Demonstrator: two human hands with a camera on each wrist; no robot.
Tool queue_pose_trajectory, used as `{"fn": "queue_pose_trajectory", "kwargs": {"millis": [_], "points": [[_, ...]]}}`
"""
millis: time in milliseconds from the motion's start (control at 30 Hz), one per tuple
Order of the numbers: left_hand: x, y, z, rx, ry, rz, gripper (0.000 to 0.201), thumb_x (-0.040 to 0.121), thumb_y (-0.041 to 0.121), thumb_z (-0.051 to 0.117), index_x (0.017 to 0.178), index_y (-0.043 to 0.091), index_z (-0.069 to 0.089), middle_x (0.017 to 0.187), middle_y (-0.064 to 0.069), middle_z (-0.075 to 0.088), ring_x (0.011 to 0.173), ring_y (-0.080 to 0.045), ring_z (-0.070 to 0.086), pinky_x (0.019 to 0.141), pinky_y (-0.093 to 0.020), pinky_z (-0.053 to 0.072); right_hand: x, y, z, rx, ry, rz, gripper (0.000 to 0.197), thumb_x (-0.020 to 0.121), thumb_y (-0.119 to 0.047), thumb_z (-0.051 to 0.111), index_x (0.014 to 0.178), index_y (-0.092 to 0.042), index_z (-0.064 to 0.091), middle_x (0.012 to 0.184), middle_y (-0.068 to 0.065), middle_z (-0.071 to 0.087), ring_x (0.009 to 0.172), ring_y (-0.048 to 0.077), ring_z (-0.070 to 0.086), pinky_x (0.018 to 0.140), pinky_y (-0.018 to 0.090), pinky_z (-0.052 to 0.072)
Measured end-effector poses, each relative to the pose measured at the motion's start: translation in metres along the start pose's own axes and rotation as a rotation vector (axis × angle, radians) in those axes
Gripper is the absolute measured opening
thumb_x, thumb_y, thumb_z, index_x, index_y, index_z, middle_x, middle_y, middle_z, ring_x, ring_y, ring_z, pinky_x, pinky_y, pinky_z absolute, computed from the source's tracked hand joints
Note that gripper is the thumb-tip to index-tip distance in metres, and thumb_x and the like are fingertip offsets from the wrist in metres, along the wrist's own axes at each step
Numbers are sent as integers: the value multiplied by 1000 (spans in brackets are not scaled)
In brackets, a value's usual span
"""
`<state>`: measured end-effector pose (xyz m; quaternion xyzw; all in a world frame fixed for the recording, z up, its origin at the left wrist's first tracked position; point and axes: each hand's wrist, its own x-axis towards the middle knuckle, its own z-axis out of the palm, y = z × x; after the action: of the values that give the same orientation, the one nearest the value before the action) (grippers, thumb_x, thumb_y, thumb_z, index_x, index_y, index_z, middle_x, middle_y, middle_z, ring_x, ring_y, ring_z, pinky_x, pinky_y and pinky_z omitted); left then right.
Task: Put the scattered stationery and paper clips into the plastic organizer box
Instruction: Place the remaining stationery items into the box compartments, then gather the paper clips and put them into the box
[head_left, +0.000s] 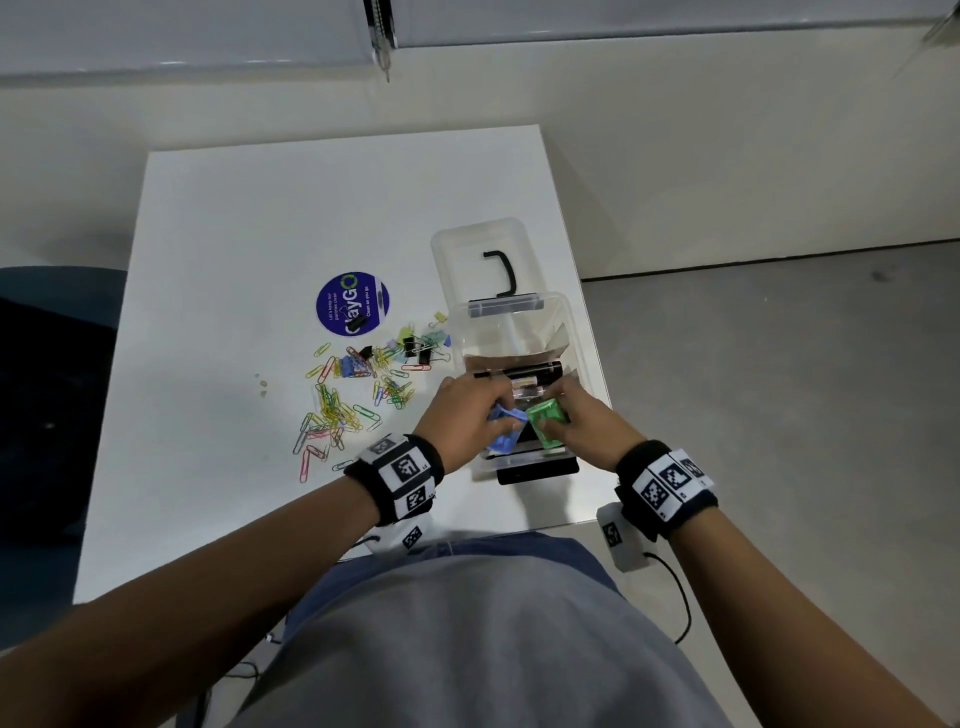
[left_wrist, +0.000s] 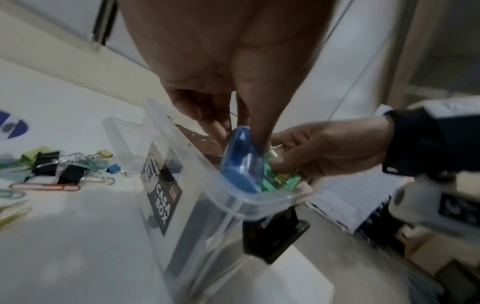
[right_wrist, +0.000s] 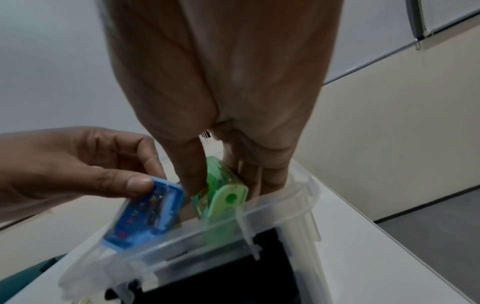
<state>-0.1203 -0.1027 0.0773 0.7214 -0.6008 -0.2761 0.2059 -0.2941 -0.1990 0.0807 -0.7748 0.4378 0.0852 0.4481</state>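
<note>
Blue case (right_wrist: 141, 214) – left hand (head_left: 465, 415) pinches; green case (right_wrist: 221, 197) – right hand (head_left: 582, 421) pinches.

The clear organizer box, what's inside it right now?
In the organizer box: a blue case held by the left hand, a green case held by the right hand, something black beneath; the hands hide the rest.

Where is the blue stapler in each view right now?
Head: blue stapler, centre, in left hand.
Left wrist, centre, inside the box's near rim.
Right wrist, lower left.
Shared landmark: green stapler beside it, in the clear box.
</note>
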Motion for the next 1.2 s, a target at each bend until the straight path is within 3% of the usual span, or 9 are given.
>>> {"fn": "queue_pose_trajectory", "kwargs": {"millis": [100,267,367,500,633,767,867,1067,1200], "points": [[1,-4,12,199,-44,69,17,88,33,63,93,17,58,87,-1,67,88,-25,57,75,-31,33,4,2,9,-51,75,0,30,88,-17,66,110,-11,47,77,-4,54,65,14,51,56,25,36],[-2,-13,25,469,-38,153,41,90,31,59,130,26,54,104,-3,68,99,-28,52,80,-37,34,13,-1,26,-91,214,52,32,81,-15,72,107,-10,55,95,10,64,83,26,61,68,27,42],[-4,-12,24,551,-27,191,37,86,25,65,123,21,61,104,-7,60,98,-30,51,78,-37,37,14,-1,38,-228,215,112,31,85,-19,66,111,-14,50,96,9,67,88,31,65,70,33,49],[0,-17,29,544,51,179,52,66,10,76,116,23,64,96,-6,56,89,-29,51,70,-35,39,16,-4,42,-420,247,89,29,86,-19,60,115,-16,54,110,9,65,96,31,64,74,35,49],[4,-17,19,395,89,145,21,84,28,68,98,16,59,99,-6,55,91,-26,50,77,-37,39,17,-12,31,-536,133,159,24,91,-21,55,113,-14,60,112,9,66,100,30,65,78,34,49],[0,-50,-10,143,214,-18,16,95,34,51,97,18,55,97,0,53,86,-16,51,80,-34,41,13,-44,11,-539,151,130,16,92,-22,49,99,-14,61,101,5,65,91,28,64,71,31,43],[-1,-99,-31,106,213,-197,13,92,23,55,101,15,56,104,-7,54,87,-25,57,77,-35,45,23,-86,10,-395,156,-33,17,93,-24,49,94,-13,61,92,3,65,84,25,62,71,33,49],[-28,-189,-57,178,48,-662,40,87,16,61,125,12,48,121,-18,45,104,-39,55,86,-47,50,77,-152,80,-364,-77,-206,24,95,-17,47,114,-7,60,117,13,61,106,30,59,87,36,49],[-55,-218,-57,193,-95,-697,53,87,24,65,135,16,42,128,-18,42,111,-37,53,90,-46,50,112,-157,123,-463,-196,-59,32,94,-11,46,125,-6,49,133,18,47,116,35,55,94,42,47]]}}
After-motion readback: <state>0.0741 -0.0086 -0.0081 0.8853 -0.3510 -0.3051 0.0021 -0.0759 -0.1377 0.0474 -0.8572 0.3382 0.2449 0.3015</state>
